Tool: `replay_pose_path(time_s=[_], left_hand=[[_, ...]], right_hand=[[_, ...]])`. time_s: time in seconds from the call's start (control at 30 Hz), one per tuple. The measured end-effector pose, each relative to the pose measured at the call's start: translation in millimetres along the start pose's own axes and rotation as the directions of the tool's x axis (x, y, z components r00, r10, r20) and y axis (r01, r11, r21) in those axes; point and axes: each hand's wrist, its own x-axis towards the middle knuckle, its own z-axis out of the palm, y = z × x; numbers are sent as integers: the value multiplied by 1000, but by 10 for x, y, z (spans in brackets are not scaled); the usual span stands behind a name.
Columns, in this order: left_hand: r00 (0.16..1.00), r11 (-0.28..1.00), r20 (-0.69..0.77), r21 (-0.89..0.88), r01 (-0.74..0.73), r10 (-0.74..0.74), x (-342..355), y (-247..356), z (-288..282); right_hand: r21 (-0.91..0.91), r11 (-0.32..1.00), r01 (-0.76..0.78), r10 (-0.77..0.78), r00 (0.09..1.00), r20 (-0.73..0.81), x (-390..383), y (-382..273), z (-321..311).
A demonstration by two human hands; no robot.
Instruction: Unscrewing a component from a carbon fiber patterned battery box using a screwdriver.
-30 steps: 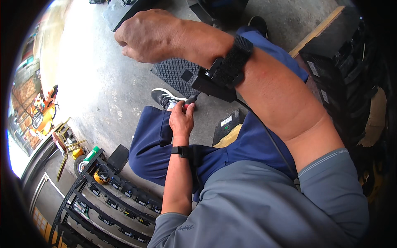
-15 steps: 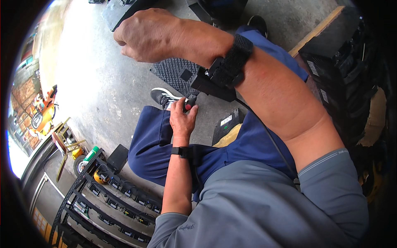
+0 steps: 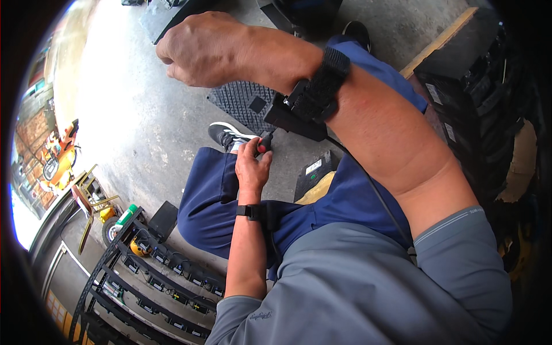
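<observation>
My left hand (image 3: 251,171) is low between my legs, its thumb and fingers closed round a small black thing with a red part (image 3: 265,142). What kind of thing it is, I cannot make out. Just beyond it lies a dark ribbed panel (image 3: 244,106) with a square patch, partly covered by my right forearm. My right hand (image 3: 201,49) is raised at the upper left with its fingers curled in; their tips and anything in them are hidden. A black strapped device (image 3: 299,119) with a cable sits on my right wrist.
Beside my right thigh lies a dark box with a white label (image 3: 313,168). Black boxes (image 3: 448,109) and a wooden strip (image 3: 440,41) stand at the right. A black rack (image 3: 155,282) fills the lower left, near a folding chair (image 3: 89,204). Grey concrete (image 3: 167,144) shows underneath.
The fingers of my left hand have shifted slightly on the black-and-red thing, and more of its red part shows. My right hand has moved barely to the left.
</observation>
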Motion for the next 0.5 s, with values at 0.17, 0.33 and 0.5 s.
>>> replay_pose_path(time_s=[0.17, 0.33, 0.5], left_hand=[[996, 988, 32, 130, 83, -88, 14, -62, 26], [986, 972, 37, 182, 152, -161, 24, 49, -12], [996, 971, 9, 223, 89, -93, 2, 109, -54]], right_hand=[[8, 1000, 0, 0, 1000, -13, -3, -21, 18], [3, 1000, -12, 12, 1000, 4, -21, -8, -26], [18, 999, -28, 28, 1000, 7, -13, -4, -4]])
